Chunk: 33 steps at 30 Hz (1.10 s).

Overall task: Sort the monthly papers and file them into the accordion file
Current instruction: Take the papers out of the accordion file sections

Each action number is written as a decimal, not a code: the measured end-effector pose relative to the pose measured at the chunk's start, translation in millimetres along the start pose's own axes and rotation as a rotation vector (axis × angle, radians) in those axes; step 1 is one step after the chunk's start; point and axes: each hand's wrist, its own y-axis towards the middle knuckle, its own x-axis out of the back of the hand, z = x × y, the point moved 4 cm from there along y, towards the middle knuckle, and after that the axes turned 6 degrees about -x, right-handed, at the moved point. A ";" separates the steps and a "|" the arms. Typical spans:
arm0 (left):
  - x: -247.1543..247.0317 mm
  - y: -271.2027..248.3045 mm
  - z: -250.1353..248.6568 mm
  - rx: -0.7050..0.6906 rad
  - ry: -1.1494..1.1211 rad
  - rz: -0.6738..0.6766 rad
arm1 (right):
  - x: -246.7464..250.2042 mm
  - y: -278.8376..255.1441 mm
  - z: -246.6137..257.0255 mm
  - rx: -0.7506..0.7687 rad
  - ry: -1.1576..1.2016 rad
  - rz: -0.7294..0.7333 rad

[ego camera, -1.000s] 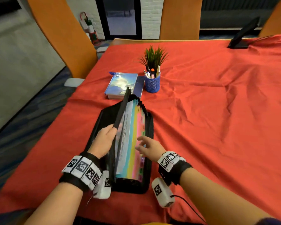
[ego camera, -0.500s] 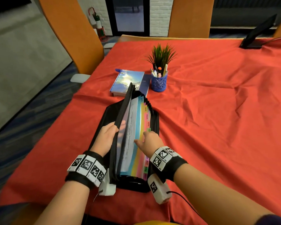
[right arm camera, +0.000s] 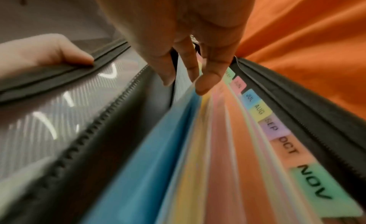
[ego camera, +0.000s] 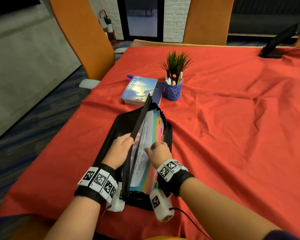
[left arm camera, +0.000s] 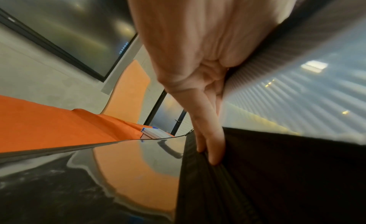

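Observation:
A black zip accordion file (ego camera: 139,198) lies open on the red tablecloth near the table's front edge. My left hand (ego camera: 121,149) pinches its raised flap (ego camera: 140,122) by the zip edge (left arm camera: 198,172) and holds it upright. Coloured dividers with month tabs (right arm camera: 316,185) fill the file. A white printed sheet (ego camera: 144,144) stands in the front pocket, before the blue divider (right arm camera: 158,149). My right hand (ego camera: 158,151) reaches down into the file. Its thumb and fingertips (right arm camera: 204,86) pinch the sheet's top edge.
A book (ego camera: 140,89) lies just beyond the file. Next to it stands a blue pen cup (ego camera: 173,90), with a small plant (ego camera: 177,63) behind. A dark tablet stand (ego camera: 279,44) is at the far right. An orange chair (ego camera: 83,40) stands beside the table's left edge.
My right hand has come down from hovering over the pink dividers and moved left to the white sheet at the front. The left hand keeps the flap raised.

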 end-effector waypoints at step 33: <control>22.4 -23.1 2.5 -0.065 0.229 -0.041 | 109.7 -14.6 -150.2 -0.234 0.553 -0.062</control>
